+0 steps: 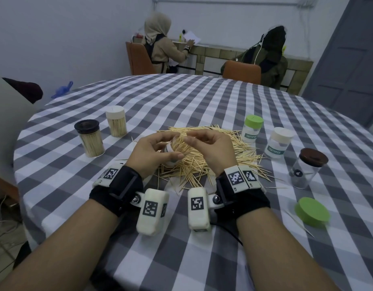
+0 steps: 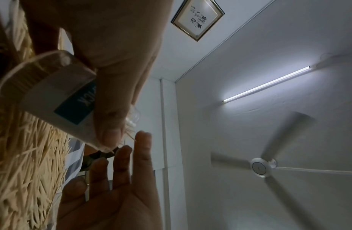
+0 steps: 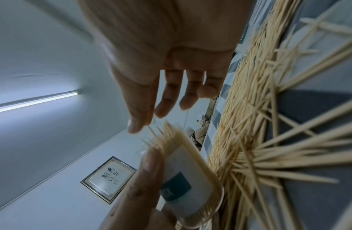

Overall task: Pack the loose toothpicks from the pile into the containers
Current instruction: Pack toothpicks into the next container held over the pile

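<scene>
Toothpicks are lying piled between capped jars. We are gripping a bristling-full container in our left hand above that pile, our right hand hovering relaxed beside it.

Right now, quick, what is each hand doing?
Left hand: holding a jar stuffed with toothpicks.
Right hand: open, fingers loosely curled at the toothpick tips.

A round table under a grey-and-white checked cloth. Beyond it, two people sit in orange chairs facing a counter. A framed picture, a lit tube light and a ceiling fan show overhead.
</scene>
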